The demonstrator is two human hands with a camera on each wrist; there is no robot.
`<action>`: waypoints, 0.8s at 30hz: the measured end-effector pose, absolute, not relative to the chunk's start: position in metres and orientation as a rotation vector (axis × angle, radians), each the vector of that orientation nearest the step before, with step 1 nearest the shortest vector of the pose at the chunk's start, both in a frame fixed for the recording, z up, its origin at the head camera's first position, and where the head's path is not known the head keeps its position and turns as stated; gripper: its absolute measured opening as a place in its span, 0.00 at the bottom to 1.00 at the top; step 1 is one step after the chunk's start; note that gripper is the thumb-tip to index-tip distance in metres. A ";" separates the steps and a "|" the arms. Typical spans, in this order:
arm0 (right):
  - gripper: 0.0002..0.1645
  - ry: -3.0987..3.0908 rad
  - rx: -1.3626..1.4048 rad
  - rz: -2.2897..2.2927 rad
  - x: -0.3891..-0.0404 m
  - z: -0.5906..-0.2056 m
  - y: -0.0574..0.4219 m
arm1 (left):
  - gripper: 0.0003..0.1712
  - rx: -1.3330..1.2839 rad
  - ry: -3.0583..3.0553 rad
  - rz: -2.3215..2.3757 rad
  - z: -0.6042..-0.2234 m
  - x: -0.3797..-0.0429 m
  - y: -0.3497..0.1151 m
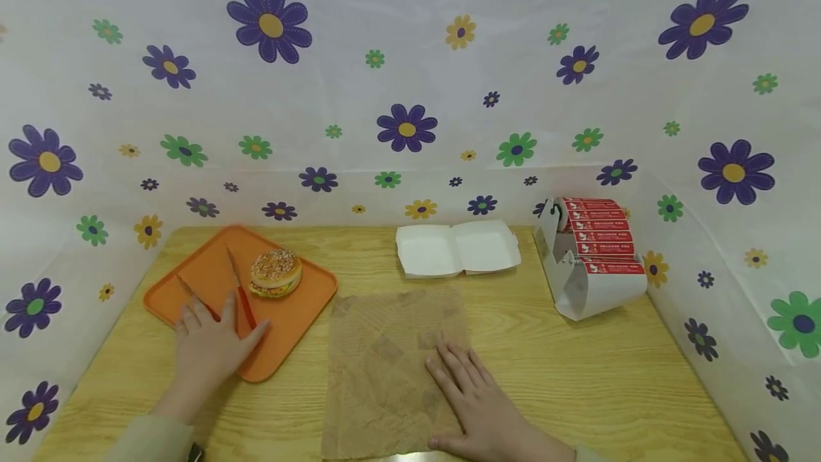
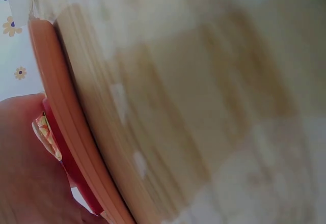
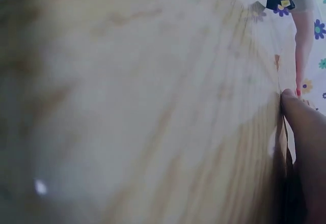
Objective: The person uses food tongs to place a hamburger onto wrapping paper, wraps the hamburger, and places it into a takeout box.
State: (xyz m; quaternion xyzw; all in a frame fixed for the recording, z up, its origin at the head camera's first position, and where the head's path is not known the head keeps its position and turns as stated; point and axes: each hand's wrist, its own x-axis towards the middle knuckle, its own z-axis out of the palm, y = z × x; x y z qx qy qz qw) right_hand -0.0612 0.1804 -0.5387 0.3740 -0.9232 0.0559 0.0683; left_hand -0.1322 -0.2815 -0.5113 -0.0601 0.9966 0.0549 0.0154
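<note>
My left hand point(image 1: 210, 348) reaches over the near left part of an orange tray point(image 1: 282, 330), its fingers spread. Under and beside those fingers lie two slim tools with pointed metal ends; a red handle point(image 1: 246, 307) shows between index finger and thumb, while the other tool point(image 1: 195, 294) is partly covered. A sesame-bun hamburger point(image 1: 276, 274) sits on the tray beyond the hand. In the left wrist view the red handle point(image 2: 76, 168) runs along the tray rim point(image 2: 76, 117). My right hand point(image 1: 477, 405) rests with straight fingers on the right edge of a creased brown paper sheet point(image 1: 378, 383).
A white clamshell box point(image 1: 458, 248) stands unfolded at the back of the wooden table point(image 1: 564, 376). To its right is a dispenser point(image 1: 564, 284) with a roll of red and white labels point(image 1: 599, 234). Flower-printed white sheeting point(image 1: 346, 41) encloses the back and sides.
</note>
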 end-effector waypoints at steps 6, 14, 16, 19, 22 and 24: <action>0.64 -2.760 1.123 0.135 -0.061 -0.542 0.181 | 0.61 -0.165 3.100 0.172 -0.515 -0.136 -0.283; 0.63 -2.795 1.118 0.139 -0.061 -0.540 0.180 | 0.56 -0.164 3.115 0.219 -0.514 -0.136 -0.282; 0.63 -2.792 1.117 0.137 -0.060 -0.539 0.179 | 0.57 -0.176 3.132 0.217 -0.513 -0.136 -0.280; 0.63 -2.786 1.115 0.136 -0.060 -0.539 0.179 | 0.59 -0.196 3.172 0.205 -0.512 -0.136 -0.279; 0.64 -2.789 1.111 0.133 -0.060 -0.538 0.179 | 0.61 -0.213 3.198 0.207 -0.512 -0.137 -0.281; 0.64 -2.801 1.107 0.137 -0.060 -0.537 0.179 | 0.60 -0.224 3.202 0.242 -0.512 -0.137 -0.283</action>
